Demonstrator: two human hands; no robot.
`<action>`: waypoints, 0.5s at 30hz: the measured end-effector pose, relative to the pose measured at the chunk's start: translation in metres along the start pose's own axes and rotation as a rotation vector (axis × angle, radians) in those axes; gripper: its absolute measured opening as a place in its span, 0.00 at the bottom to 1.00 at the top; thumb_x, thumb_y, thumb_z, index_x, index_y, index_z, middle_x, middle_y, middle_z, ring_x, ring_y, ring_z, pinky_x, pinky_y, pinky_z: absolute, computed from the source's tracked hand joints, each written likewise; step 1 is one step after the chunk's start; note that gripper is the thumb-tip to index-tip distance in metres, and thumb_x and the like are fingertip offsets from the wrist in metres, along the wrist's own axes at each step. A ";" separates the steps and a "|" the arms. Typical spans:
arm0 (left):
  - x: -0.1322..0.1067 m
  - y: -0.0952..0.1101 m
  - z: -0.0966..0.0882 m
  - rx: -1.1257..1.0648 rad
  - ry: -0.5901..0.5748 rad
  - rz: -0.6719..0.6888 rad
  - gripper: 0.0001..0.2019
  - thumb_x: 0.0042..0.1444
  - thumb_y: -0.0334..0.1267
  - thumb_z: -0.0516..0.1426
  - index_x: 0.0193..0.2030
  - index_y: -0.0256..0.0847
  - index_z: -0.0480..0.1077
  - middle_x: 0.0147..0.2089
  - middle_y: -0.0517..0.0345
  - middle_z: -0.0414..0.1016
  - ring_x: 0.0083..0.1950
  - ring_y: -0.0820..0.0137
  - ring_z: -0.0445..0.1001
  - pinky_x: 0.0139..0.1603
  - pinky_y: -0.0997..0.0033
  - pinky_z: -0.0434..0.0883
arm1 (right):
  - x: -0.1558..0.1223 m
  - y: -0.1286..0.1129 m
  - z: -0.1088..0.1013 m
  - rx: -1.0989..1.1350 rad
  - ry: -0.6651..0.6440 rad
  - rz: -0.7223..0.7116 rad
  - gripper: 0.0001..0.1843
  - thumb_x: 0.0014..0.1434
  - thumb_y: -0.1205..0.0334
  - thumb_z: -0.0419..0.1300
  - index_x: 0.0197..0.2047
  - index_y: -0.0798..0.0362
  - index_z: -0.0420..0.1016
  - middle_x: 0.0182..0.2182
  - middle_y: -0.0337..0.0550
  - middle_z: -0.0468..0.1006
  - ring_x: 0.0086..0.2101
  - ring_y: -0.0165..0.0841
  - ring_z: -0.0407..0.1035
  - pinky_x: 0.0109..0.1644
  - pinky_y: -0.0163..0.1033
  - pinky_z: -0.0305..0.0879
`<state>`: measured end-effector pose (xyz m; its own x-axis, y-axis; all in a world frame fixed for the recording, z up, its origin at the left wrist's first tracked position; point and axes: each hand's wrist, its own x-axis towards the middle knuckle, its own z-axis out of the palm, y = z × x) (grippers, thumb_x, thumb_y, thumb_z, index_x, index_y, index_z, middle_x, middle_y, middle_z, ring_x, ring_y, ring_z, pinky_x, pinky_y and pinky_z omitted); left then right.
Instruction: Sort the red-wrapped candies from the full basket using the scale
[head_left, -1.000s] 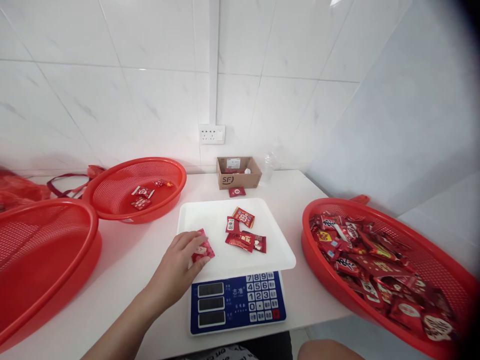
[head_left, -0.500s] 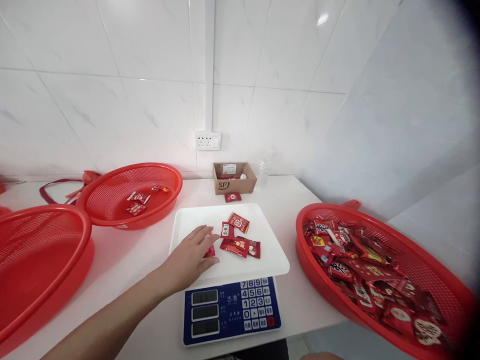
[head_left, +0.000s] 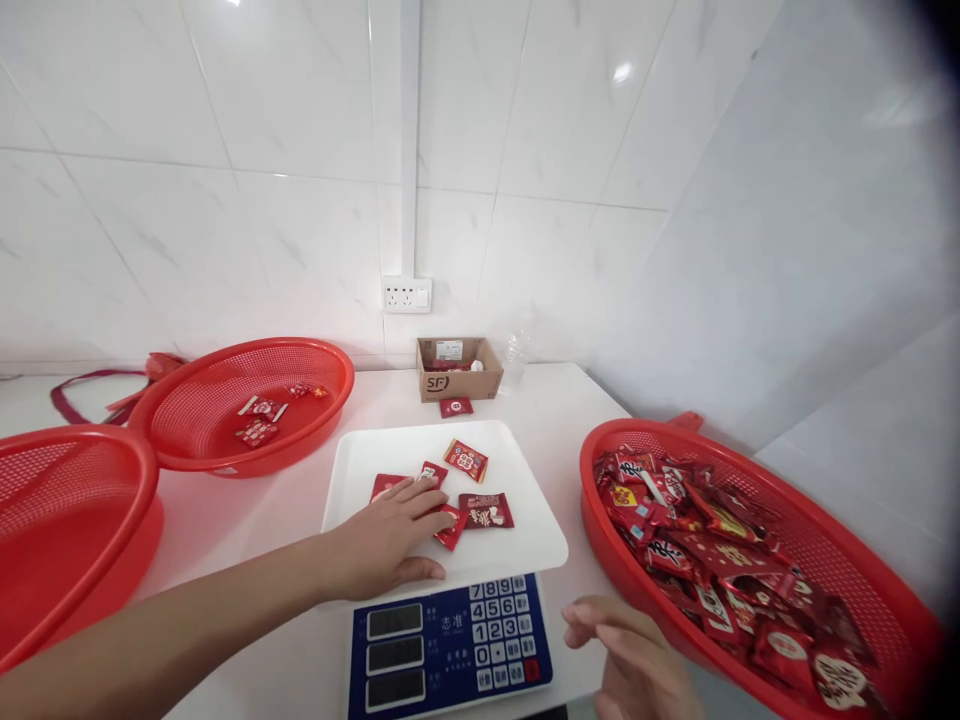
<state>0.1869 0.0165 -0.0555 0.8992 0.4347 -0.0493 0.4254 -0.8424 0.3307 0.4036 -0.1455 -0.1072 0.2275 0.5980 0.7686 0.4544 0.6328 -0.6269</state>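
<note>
My left hand (head_left: 386, 540) lies flat over the white weighing tray (head_left: 536, 540), fingers stretched out on several small red snack packets. Under its fingertips one red packet (head_left: 450, 530) is partly covered, and two more stick out beyond the fingers. A dark red packet (head_left: 486, 511) lies just right of the fingertips, and a red and gold packet (head_left: 466, 460) sits farther back on the tray. Beside the scale's blue keypad panel (head_left: 450, 645), my right hand (head_left: 630, 655) is raised with loosely bent fingers, and nothing shows in it.
On the right, a red basket (head_left: 600, 520) holds many red packets. Two red baskets stand at the left; the rear basket (head_left: 330, 425) contains a few packets. A small cardboard box (head_left: 461, 385) is by the wall, with a single packet (head_left: 456, 407) before it.
My left hand has spread over the packets on the tray, and some have shifted apart. My right hand has come into view at the lower right.
</note>
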 end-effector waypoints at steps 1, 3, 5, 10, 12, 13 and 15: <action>0.000 0.000 -0.001 0.002 0.004 -0.001 0.27 0.59 0.54 0.50 0.62 0.45 0.59 0.67 0.47 0.56 0.70 0.54 0.45 0.65 0.48 0.52 | 0.002 0.001 -0.003 -0.024 -0.026 0.037 0.17 0.62 0.61 0.51 0.54 0.43 0.65 0.41 0.49 0.70 0.36 0.38 0.68 0.30 0.42 0.70; 0.007 0.002 -0.002 0.014 0.006 -0.005 0.29 0.59 0.55 0.50 0.64 0.45 0.56 0.69 0.46 0.51 0.70 0.54 0.42 0.66 0.47 0.49 | 0.005 0.003 -0.005 -0.089 -0.075 0.074 0.16 0.62 0.64 0.52 0.53 0.45 0.66 0.43 0.49 0.69 0.36 0.36 0.68 0.33 0.42 0.71; 0.020 0.006 -0.001 0.026 0.016 -0.004 0.32 0.58 0.57 0.49 0.65 0.44 0.53 0.70 0.44 0.46 0.71 0.53 0.38 0.66 0.45 0.45 | 0.009 0.004 -0.002 -0.152 -0.101 0.077 0.15 0.61 0.65 0.52 0.51 0.47 0.66 0.44 0.49 0.69 0.36 0.35 0.69 0.36 0.42 0.72; 0.062 0.010 0.008 0.034 0.098 -0.067 0.36 0.58 0.62 0.43 0.67 0.41 0.51 0.70 0.42 0.44 0.70 0.49 0.35 0.65 0.42 0.41 | 0.019 -0.001 0.017 -0.230 -0.196 0.004 0.14 0.60 0.63 0.53 0.50 0.49 0.66 0.44 0.49 0.71 0.43 0.38 0.69 0.43 0.42 0.72; 0.072 0.008 0.013 0.055 0.084 -0.073 0.35 0.58 0.62 0.44 0.66 0.41 0.53 0.70 0.42 0.46 0.70 0.47 0.38 0.65 0.40 0.42 | 0.019 -0.003 0.018 -0.247 -0.239 -0.003 0.15 0.60 0.63 0.53 0.51 0.49 0.66 0.45 0.50 0.71 0.43 0.37 0.70 0.42 0.41 0.72; 0.074 0.006 0.015 0.069 0.068 -0.058 0.34 0.58 0.61 0.45 0.65 0.41 0.55 0.70 0.42 0.47 0.70 0.47 0.40 0.65 0.40 0.42 | 0.018 -0.002 0.016 -0.258 -0.256 0.002 0.15 0.60 0.63 0.53 0.51 0.49 0.65 0.45 0.49 0.71 0.41 0.37 0.71 0.41 0.40 0.73; 0.073 0.000 0.017 0.092 0.042 -0.005 0.32 0.58 0.59 0.46 0.63 0.41 0.58 0.69 0.43 0.48 0.69 0.48 0.43 0.65 0.42 0.43 | 0.014 0.001 0.010 -0.284 -0.269 0.019 0.16 0.61 0.62 0.53 0.52 0.49 0.65 0.44 0.49 0.72 0.38 0.36 0.72 0.39 0.40 0.73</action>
<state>0.2545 0.0427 -0.0746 0.8929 0.4502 -0.0101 0.4389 -0.8651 0.2427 0.3986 -0.1317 -0.0980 0.0212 0.7396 0.6727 0.6816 0.4816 -0.5510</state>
